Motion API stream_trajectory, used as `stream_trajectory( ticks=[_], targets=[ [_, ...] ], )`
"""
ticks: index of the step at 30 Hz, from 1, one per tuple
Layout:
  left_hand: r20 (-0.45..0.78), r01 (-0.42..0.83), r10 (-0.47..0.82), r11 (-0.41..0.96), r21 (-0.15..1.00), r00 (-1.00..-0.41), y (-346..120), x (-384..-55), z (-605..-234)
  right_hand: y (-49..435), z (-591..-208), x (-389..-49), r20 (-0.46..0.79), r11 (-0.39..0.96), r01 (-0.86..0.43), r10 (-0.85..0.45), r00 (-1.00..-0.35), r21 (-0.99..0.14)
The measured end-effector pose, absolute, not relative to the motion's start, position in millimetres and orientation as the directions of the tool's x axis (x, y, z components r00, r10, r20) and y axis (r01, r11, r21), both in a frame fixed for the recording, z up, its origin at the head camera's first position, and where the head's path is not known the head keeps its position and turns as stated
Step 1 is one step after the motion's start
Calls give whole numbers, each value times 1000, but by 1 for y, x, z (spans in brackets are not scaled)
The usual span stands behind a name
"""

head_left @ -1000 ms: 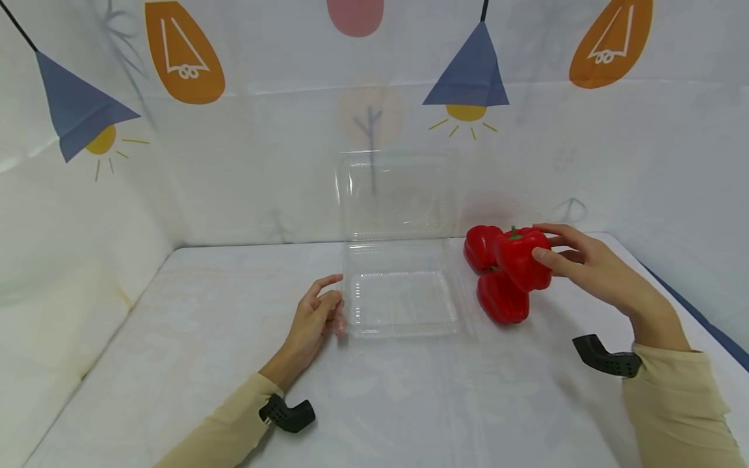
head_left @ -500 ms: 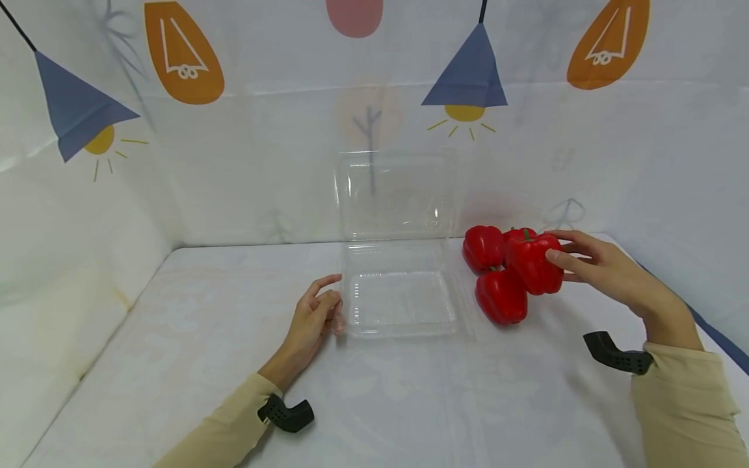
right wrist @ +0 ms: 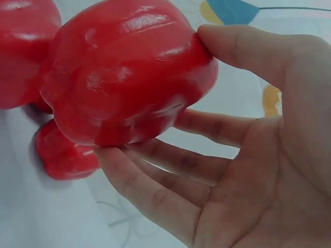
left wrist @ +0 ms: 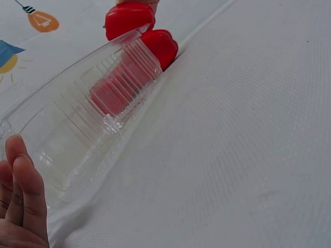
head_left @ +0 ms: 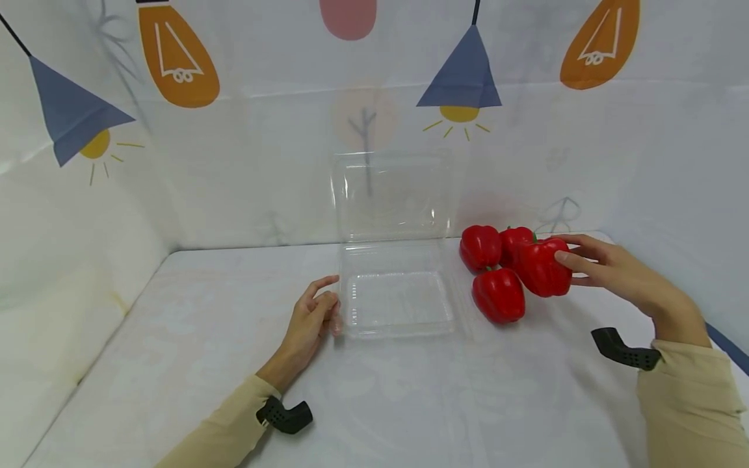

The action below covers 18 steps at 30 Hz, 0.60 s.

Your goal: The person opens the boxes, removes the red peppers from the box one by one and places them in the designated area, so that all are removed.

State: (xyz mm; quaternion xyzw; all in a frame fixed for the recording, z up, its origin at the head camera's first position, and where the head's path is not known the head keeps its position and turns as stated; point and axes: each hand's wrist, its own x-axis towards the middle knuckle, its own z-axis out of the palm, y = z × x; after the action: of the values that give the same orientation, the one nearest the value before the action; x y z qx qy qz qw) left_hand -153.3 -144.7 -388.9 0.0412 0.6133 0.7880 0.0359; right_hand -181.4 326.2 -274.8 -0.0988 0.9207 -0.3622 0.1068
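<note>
A red bell pepper [head_left: 544, 268] is in my right hand [head_left: 632, 276], held between thumb and fingertips over the table's right side. The right wrist view shows this pepper [right wrist: 129, 77] close up, thumb on one side and fingers along the other. Three more red peppers stand beside it: one at the left [head_left: 480, 247], one behind [head_left: 515, 242] and one in front [head_left: 499, 296]. A clear plastic clamshell box [head_left: 400, 331] lies open mid-table, its lid [head_left: 394, 195] raised against the wall. My left hand [head_left: 307, 325] pinches the box's left edge; some fingers show through the plastic.
White cloth covers the table [head_left: 374, 403]. A white printed sheet [head_left: 263, 162] forms the wall right behind the box and peppers. Black wrist mounts [head_left: 285, 415] stick out at both sleeves.
My right hand has moved right and slightly down with its pepper, uncovering more of the pepper behind. The left hand stays at the box edge. The head view has shifted slightly.
</note>
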Motion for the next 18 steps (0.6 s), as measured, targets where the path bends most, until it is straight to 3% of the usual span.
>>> stream_trajectory(
  ticks=[18],
  targets=[
    [18, -9, 97, -264, 964, -995, -145, -154, -389, 344, -294, -184, -287, 707, -2, -290, -913, -707]
  ],
)
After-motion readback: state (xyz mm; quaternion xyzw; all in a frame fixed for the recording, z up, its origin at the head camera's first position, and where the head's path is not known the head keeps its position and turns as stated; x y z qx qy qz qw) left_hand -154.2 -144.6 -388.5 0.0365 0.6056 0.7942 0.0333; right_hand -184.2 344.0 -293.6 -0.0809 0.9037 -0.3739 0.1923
